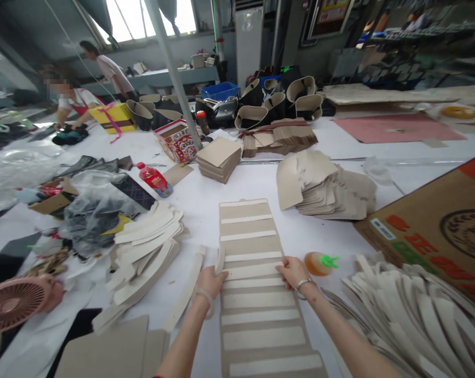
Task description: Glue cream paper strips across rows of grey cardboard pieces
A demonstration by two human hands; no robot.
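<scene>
A column of overlapping beige panels point(257, 301) lies in front of me, with pale strips showing across it at intervals. At its left edge my left hand point(212, 282) is closed, thumb and fingers pinching one end of a white strip point(251, 271). A short curved strip point(220, 258) sticks up beside those fingers. My right hand point(295, 273) is closed at the panels' right edge, pinching the same strip's other end. Just right of that hand lies a bottle of amber liquid point(317, 263) with a green cap. A longer curved strip point(188, 286) lies left of my left hand.
Curved strips point(146, 252) are piled at left, and more strips point(414, 315) at right beside a cardboard box point(430, 226). Beige pieces point(324, 186) are stacked farther back. A pink fan point(20, 303) and red bottle point(154, 179) stand left. A pole point(174, 73) rises beyond; two people work behind.
</scene>
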